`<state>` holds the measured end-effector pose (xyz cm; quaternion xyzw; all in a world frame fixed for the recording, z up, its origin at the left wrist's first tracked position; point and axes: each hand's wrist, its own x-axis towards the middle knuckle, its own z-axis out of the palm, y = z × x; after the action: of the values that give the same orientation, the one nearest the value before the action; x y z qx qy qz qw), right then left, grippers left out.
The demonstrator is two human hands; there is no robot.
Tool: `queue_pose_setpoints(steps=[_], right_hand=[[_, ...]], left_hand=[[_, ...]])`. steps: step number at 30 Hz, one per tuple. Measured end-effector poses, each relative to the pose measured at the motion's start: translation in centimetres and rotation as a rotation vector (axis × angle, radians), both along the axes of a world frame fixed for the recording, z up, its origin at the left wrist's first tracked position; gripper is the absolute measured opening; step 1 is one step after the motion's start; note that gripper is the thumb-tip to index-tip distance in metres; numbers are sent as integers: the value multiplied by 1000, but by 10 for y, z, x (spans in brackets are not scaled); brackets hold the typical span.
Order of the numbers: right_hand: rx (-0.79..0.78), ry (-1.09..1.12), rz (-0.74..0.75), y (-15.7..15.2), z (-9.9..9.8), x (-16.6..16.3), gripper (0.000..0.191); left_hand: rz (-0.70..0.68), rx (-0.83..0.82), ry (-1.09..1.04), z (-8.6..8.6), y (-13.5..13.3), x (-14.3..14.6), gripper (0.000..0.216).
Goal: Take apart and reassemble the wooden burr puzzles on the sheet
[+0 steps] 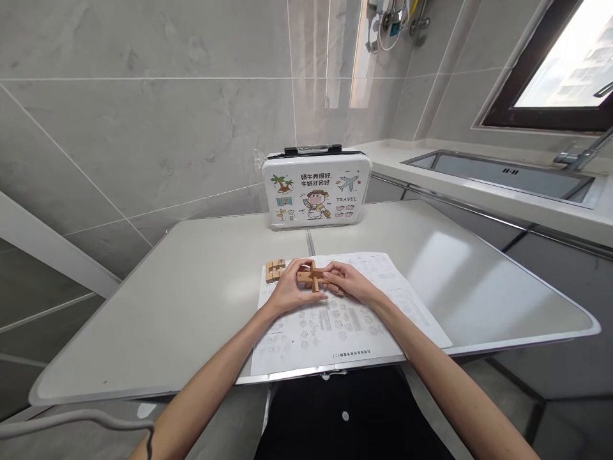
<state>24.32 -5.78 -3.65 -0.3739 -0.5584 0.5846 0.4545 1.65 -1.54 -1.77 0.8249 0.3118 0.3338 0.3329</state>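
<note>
A small wooden cross-shaped puzzle [313,277] is held above a printed instruction sheet [335,326] on the white folding table [167,319]. My left hand [290,289] grips its left end with curled fingers. From the right side, my right hand [345,281] pinches the same puzzle. Several loose notched wooden puzzle pieces [274,269] lie on the sheet's far left corner, just beyond my left hand.
A white case [316,189] with cartoon travel pictures stands upright at the table's far edge against the grey tiled wall. At the right runs a counter with a steel sink [498,172] and tap [582,153] under a window. A grey cable [71,418] hangs at lower left.
</note>
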Motion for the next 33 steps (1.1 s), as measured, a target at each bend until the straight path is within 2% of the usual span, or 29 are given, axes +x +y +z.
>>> queue_pose_setpoints(steps=[6,12,24,33], right_hand=[[-12,-24,-14,1,-3,0,48],[-17,-39,-16,1,-4,0,48],[-34,9,-51,0,-2,-1,45],[-50,-5,-85,1,-3,-3,44]], left_hand=[[20,-29,33,-1,1,0,83],[-7,15,19,-3,1,-1,84],[35,5,-21,4,-3,0,76],[81,-101,31,5,-2,2,82]])
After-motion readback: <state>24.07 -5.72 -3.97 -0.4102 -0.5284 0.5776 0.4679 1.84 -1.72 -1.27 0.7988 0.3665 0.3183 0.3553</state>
